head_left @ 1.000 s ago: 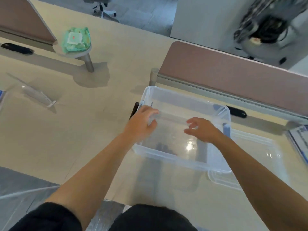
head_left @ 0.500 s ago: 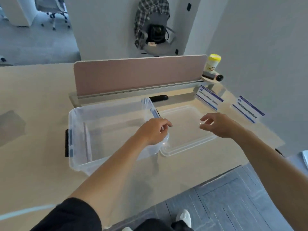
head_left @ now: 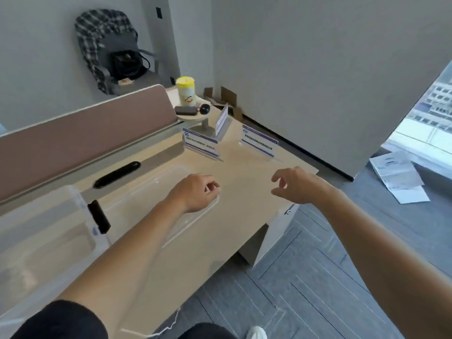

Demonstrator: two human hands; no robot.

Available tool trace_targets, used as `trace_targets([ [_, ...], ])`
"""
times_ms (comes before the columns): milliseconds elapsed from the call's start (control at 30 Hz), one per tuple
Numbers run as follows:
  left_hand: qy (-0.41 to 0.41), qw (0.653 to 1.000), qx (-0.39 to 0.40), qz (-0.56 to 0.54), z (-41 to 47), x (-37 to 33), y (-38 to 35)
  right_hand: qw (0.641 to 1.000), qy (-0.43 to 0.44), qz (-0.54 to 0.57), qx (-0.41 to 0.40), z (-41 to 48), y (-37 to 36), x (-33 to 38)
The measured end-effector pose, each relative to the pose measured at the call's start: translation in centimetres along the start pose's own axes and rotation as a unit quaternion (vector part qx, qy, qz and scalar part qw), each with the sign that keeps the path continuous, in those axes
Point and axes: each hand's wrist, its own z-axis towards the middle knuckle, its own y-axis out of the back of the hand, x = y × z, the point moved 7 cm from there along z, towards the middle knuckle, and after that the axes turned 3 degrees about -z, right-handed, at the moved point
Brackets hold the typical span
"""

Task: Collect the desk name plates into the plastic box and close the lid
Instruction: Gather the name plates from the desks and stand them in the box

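Note:
Three clear acrylic name plates with blue-and-white cards stand at the desk's far right corner: one on the left, one on the right, and one turned edge-on behind them. The clear plastic box sits at the left with a black latch. Its clear lid lies flat on the desk beside it. My left hand hovers over the lid's right end with loosely curled fingers and holds nothing. My right hand hovers empty above the desk, fingers relaxed, short of the plates.
A brown divider panel runs along the desk's back. A small round shelf behind the plates carries a yellow-lidded tub and dark items. A black cable cap is set in the desk. Papers lie on the floor at right.
The view has swung right, from the box to the desk's right corner. Both hands left the box and moved right, toward the name plates; the left hand let go of the box rim.

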Motion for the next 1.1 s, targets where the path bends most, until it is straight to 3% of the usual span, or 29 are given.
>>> trace_targets([
  [333,0.037,0.999,0.034,0.018,12.2,-2.4,-4.1,0.999,-0.029,-0.006,0.027,6.3,2.0,-13.6],
  [733,0.104,0.989,0.037,-0.099,24.7,2.0,-8.2,0.994,-0.052,-0.078,0.058,18.7,7.0,-19.4],
  [933,0.180,0.977,0.045,-0.102,28.4,4.6,-10.5,0.992,-0.007,-0.090,0.085,26.6,7.7,-20.1],
  [1100,0.278,0.953,0.027,-0.116,30.6,6.4,-12.7,0.983,0.079,-0.094,0.135,35.6,6.3,-21.3],
])
